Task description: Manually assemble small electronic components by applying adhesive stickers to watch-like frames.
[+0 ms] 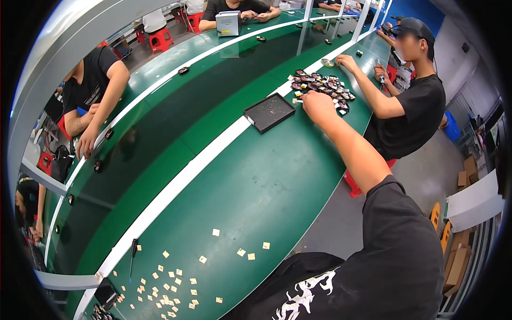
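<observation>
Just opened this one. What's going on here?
The person's right hand reaches out to the near edge of a pile of small dark parts on the green table; the left hand is out of view. A black tray lies beside the pile. Closer in, pale squares are scattered near a screwdriver. A co-worker is beyond the pile.

I see a green tabletop (266,181) edged by a white strip (213,153). Toward its far end I make out a heap of small dark parts (326,88), with a shallow black tray (269,113) just beside it. At the near end, pale squares (202,260) lie scattered beside a black-handled tool (134,247).
</observation>
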The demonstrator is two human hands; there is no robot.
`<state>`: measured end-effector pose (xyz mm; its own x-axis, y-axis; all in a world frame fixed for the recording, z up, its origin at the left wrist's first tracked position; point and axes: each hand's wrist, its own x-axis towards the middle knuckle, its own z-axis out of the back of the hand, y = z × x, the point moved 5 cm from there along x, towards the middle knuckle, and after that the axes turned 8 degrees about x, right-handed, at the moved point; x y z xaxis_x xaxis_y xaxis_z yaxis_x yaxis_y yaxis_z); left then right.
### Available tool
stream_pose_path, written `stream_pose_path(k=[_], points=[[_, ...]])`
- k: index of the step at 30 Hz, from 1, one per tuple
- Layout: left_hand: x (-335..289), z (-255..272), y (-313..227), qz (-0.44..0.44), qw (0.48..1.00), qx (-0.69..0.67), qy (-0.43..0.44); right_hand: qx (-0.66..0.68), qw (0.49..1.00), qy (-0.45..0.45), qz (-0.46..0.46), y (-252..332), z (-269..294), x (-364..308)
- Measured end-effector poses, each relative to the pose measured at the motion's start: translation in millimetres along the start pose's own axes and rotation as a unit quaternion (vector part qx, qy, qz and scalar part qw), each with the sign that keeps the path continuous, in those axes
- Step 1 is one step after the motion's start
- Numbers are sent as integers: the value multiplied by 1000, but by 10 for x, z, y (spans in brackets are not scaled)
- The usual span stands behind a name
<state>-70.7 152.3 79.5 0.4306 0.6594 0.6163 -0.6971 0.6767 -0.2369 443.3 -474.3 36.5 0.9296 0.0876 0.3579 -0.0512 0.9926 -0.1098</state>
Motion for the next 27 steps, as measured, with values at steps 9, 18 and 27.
stream_pose_path(k=[9,18,27], points=[[-397,-496,-1079,-66,940,-188,276,142,969,-140,146,580,533,-870],[-1081,-633,-2345,63,523,-620,582,463,734,-8,497,2362,1405,-2249],[-1039,-853,-2074,210,572,-629,482,605,680,113,397,2968,1550,-2115]])
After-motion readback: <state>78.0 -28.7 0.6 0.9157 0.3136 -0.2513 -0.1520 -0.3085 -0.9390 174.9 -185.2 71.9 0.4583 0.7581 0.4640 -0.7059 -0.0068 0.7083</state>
